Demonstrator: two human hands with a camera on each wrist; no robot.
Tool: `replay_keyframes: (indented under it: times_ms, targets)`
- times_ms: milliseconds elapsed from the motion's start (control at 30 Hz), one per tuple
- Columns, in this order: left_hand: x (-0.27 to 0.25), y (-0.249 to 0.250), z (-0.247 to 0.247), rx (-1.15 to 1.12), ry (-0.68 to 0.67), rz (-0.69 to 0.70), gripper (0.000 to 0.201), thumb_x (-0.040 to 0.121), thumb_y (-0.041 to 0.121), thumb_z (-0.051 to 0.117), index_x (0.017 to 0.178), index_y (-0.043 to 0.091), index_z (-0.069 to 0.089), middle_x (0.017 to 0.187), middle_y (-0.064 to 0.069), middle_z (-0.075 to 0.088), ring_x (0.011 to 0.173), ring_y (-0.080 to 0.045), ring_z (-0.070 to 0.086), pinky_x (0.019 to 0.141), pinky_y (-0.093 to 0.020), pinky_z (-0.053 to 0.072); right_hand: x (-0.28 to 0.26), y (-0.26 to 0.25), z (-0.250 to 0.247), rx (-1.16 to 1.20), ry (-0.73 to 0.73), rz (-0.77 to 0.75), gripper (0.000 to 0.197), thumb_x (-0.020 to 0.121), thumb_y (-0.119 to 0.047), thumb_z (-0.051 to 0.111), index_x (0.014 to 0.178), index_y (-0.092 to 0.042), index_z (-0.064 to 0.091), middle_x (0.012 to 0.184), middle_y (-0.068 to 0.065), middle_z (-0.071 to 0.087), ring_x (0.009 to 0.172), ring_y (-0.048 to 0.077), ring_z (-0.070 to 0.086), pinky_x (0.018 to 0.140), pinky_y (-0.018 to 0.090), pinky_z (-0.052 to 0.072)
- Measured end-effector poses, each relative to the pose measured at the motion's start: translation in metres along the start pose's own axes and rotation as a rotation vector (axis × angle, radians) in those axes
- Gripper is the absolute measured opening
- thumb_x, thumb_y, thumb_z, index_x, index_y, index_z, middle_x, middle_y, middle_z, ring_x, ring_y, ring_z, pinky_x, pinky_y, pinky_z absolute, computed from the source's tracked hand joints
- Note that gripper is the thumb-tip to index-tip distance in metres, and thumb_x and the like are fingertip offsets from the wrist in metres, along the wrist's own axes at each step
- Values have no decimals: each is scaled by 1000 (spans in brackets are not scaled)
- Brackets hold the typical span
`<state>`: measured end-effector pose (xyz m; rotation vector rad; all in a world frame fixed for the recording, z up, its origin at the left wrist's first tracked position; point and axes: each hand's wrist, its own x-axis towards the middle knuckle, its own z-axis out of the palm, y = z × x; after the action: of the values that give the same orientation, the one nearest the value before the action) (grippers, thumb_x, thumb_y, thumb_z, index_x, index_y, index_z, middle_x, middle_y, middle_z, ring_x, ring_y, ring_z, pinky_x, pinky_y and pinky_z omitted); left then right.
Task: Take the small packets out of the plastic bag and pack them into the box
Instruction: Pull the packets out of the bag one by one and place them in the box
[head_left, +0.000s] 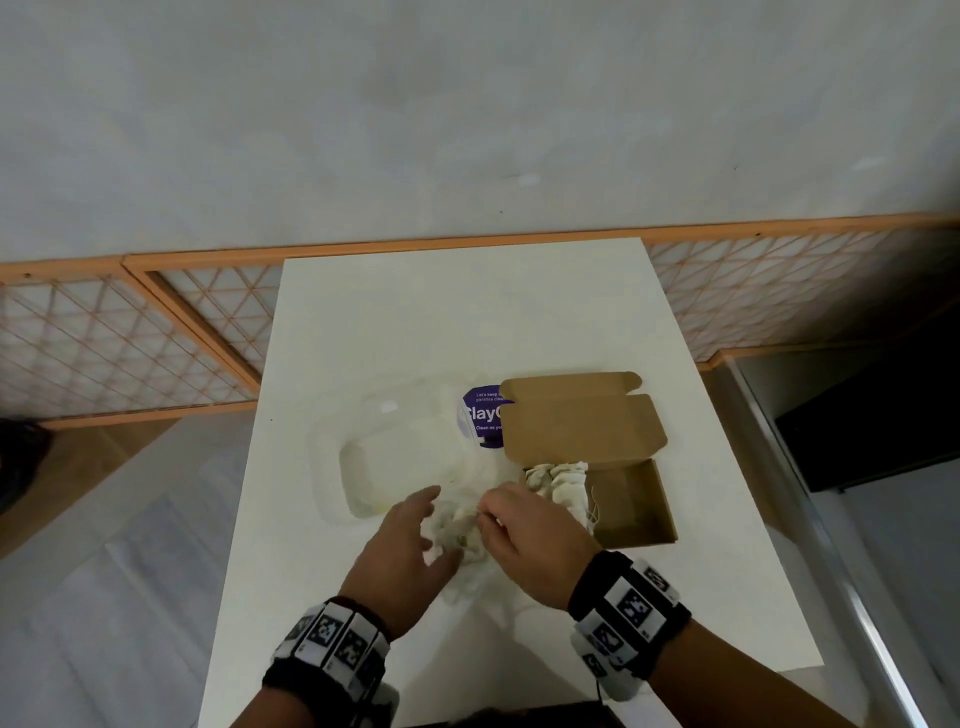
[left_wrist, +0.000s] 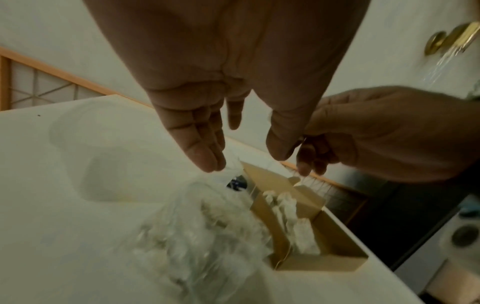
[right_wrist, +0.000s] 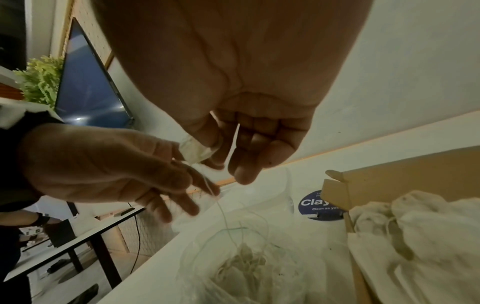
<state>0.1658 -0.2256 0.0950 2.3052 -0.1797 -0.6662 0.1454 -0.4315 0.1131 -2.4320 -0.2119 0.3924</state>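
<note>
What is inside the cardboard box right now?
The cardboard box holds a bunch of small whitish packets with strings along its left side; the right part shows bare cardboard floor. How many packets there are, and anything under them, cannot be seen.

One box (head_left: 631, 501), one bag (head_left: 462, 530) (packets uncountable)

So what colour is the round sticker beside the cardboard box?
The round sticker is dark purple-blue with white lettering, clearest in the right wrist view.

White table (head_left: 467, 312) carries: open cardboard box (head_left: 639, 512); clear plastic bag (head_left: 462, 530) of packets; clear plastic container (head_left: 395, 457); round purple sticker (head_left: 480, 415).
</note>
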Motion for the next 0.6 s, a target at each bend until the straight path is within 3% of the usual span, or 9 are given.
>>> replay_keyframes:
  times_ms: [100,167,233,367,433,500,600]
  targets:
    - [-5,15,-9,-186,19,135,60,93,22,74,140,51,51,130,28,56,108,6,64,86,-19,55,-4,-4,-4,97,-8,-2,23,105,-37,36,88,-25,47,87,-6,52,80,17,53,76,43,50]
    - [-9,28,-15,-262,47,171,37,95,15,72,120,42,69,113,21,70,96,1,69,80,-17,54,-5,-7,-7,194,1,31,24,104,-33,38,83,-25,47,81,-7,52,78,18,54,75,45,50]
    - [-13,40,-21,-311,53,172,19,97,15,69,103,33,76,93,12,76,82,-7,71,74,-19,55,-5,-10,-8,307,12,73,26,103,-31,40,81,-25,53,79,-3,60,78,19,59,77,48,52]
    - [-19,55,-28,-457,59,141,11,96,15,70,86,17,73,79,-2,75,79,-30,70,78,-41,59,-7,-16,-14,563,5,147,33,104,-26,39,88,-12,65,85,9,71,81,27,68,78,44,53]
    - [-20,57,-30,-503,71,134,14,97,14,70,83,14,72,79,-5,74,78,-33,70,75,-41,59,-9,-19,-18,661,13,147,40,102,-33,35,89,-6,62,89,15,71,82,31,68,75,40,51]
    - [-20,58,-32,-550,77,117,15,97,14,70,82,12,71,77,-5,74,75,-31,70,73,-38,59,-12,-23,-23,745,39,140,45,103,-39,34,92,-1,58,92,20,69,79,26,68,73,35,50]
    - [-19,56,-35,-577,84,95,16,98,15,70,83,12,70,79,-9,75,79,-33,72,75,-38,59,-16,-26,-30,836,85,115,42,104,-41,46,92,-4,60,82,14,69,74,16,67,70,26,51]
